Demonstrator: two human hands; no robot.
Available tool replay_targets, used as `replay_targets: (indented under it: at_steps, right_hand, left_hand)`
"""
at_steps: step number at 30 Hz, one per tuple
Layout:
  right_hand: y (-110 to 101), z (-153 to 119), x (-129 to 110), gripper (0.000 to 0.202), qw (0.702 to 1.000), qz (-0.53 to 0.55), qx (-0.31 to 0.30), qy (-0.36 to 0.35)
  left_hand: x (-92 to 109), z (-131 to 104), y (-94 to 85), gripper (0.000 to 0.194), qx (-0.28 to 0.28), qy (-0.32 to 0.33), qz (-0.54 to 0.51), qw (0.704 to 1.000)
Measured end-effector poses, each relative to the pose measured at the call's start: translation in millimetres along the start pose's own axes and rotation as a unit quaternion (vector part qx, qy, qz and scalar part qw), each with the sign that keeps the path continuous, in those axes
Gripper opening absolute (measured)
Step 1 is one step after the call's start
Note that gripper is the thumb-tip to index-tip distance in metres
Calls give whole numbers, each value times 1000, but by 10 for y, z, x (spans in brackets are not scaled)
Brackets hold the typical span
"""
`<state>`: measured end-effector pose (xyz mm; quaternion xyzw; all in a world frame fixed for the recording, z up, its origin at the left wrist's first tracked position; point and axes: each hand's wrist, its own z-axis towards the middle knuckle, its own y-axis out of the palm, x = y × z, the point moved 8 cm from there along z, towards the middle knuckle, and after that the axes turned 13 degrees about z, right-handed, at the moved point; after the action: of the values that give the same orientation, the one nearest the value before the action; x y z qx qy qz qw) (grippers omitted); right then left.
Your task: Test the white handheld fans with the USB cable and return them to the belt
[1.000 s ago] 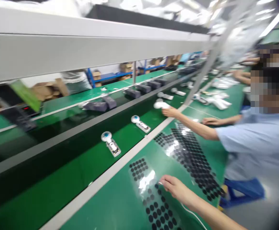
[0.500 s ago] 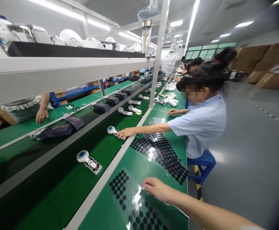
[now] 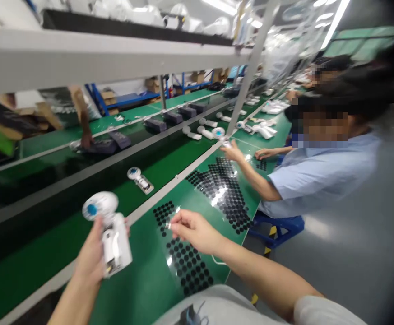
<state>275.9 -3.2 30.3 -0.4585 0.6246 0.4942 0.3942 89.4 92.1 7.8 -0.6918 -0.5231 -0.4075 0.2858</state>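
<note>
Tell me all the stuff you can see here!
Handheld fan: one, white with blue centre, in the left hand.
Fan on belt: one, white, lying on the dark green conveyor.
Dot sheets: two, clear with black dots, on the green bench.
Dark boxes: several, far belt.
Co-worker: one, light blue shirt, seated right.
Blue stool: one, under co-worker.
Left hand: grips the fan.
Right hand: pinches something small, unclear what, above the near sheet.

Head camera, looking forward and down

It is facing along the green worktop (image 3: 156, 271) beside the conveyor belt (image 3: 64, 225), sitting close above the left hand (image 3: 93, 257) and right hand (image 3: 197, 232).
</note>
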Motion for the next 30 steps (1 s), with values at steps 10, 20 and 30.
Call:
replay_targets:
  at_steps: [10, 20, 30]
  right_hand:
    - [422, -252, -141, 15, 993, -71, -94, -21]
    - [500, -318, -212, 9, 969, -187, -129, -94]
    - [432, -276, 105, 9, 976, -169, -133, -15]
  left_hand:
    - [-31, -532, 563, 57, -16, 55, -4, 998]
    - [-46, -585, 549, 52, -4, 107, 73, 991]
    - [-251, -577, 675, 46, -46, 55, 80, 994]
